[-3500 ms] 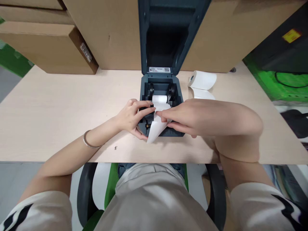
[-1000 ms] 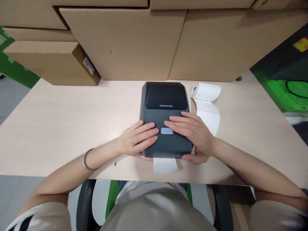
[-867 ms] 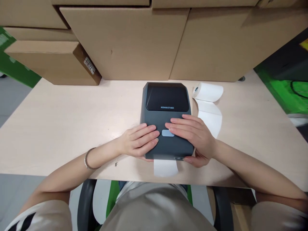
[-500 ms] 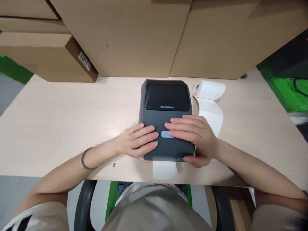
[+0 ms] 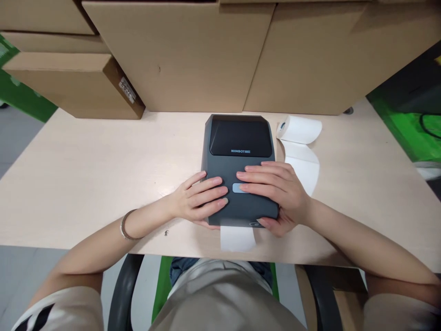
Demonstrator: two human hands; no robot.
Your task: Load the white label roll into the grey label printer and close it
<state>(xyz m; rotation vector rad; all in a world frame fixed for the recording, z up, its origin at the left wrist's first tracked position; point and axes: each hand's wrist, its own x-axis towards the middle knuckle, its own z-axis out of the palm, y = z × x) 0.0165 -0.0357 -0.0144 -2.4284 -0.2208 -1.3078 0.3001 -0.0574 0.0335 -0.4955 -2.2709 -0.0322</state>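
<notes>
A dark grey label printer (image 5: 239, 138) stands shut on the light wooden table (image 5: 86, 174), near its front edge. A white strip of label paper (image 5: 237, 238) sticks out of its front slot. My left hand (image 5: 198, 200) lies on the lid's front left, fingers flat on top and thumb under the front edge. My right hand (image 5: 277, 193) rests on the lid's front right in the same way, its fingertips by the small light-blue button (image 5: 236, 187). Both hands clasp the printer's front corners.
A partly unrolled white label roll (image 5: 299, 129) lies just right of the printer. Large cardboard boxes (image 5: 193, 55) line the table's back, with a lower box (image 5: 72, 82) at the back left. Green floor and dark objects show at the right.
Since 3.5 s ago the printer's lid has come down from open to shut, with paper now sticking out the front. Over the last second my hands have stayed pressed on the lid.
</notes>
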